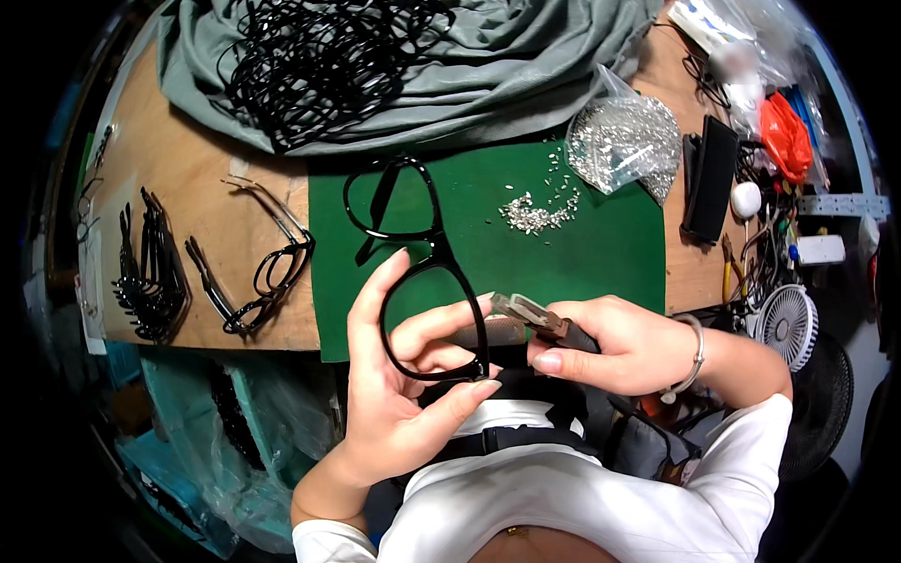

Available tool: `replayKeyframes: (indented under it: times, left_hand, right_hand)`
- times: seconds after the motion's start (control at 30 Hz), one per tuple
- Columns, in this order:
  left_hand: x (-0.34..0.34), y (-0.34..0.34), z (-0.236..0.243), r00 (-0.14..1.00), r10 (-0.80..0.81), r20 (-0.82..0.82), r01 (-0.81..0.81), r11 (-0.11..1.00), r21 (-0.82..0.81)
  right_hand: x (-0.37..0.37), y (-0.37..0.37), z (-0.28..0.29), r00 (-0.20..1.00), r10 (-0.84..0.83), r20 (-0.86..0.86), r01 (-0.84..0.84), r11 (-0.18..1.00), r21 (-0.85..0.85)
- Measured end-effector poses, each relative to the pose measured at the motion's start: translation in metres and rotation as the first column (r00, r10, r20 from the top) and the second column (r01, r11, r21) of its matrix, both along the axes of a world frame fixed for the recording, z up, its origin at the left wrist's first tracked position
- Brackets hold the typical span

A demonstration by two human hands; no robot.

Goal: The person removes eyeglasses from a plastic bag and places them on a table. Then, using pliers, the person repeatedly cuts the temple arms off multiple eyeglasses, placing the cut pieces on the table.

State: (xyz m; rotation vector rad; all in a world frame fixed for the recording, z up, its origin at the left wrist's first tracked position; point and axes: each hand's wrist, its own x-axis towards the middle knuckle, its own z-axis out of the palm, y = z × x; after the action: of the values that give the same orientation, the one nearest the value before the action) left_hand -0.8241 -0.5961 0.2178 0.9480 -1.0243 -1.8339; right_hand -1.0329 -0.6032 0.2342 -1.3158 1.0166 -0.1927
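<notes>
My left hand (389, 403) holds a black eyeglass frame (441, 246) tilted upright, fingers and thumb closed around one lens rim near its hinge end. One temple arm folds behind the far rim. In my right hand (624, 347) is a pair of pliers (533, 312), its jaws pointing left, close to the frame's hinge end and the left fingertips. Whether the jaws touch anything there is hard to tell. Beyond the hands, a scatter of tiny silvery metal pieces (535, 218) lies on the green mat (601, 258), beside a clear bag (624, 141) full of similar pieces.
A tangled heap of black eyeglass frames (319, 66) sits on grey cloth (526, 66) at the back. More glasses (267, 277) and a bunch of dark frames (150, 281) lie at left. A black case (710, 178), red plastic bag (786, 139) and white fan (786, 324) are at right.
</notes>
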Motion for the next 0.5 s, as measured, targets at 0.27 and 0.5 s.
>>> replayKeyframes:
  times: [0.27, 0.5]
  left_hand:
    - [-0.001, -0.001, -0.005, 0.992, -0.117, 0.047, 0.121, 0.989, -0.081]
    - [-0.003, 0.000, -0.010, 0.990, -0.133, 0.044, 0.137, 0.987, -0.084]
  right_hand:
    - [-0.003, 0.007, -0.008, 0.991, 0.130, 0.021, -0.129, 0.991, -0.022]
    - [0.010, -0.002, -0.005, 0.957, 0.252, -0.146, -0.265, 0.961, -0.074]
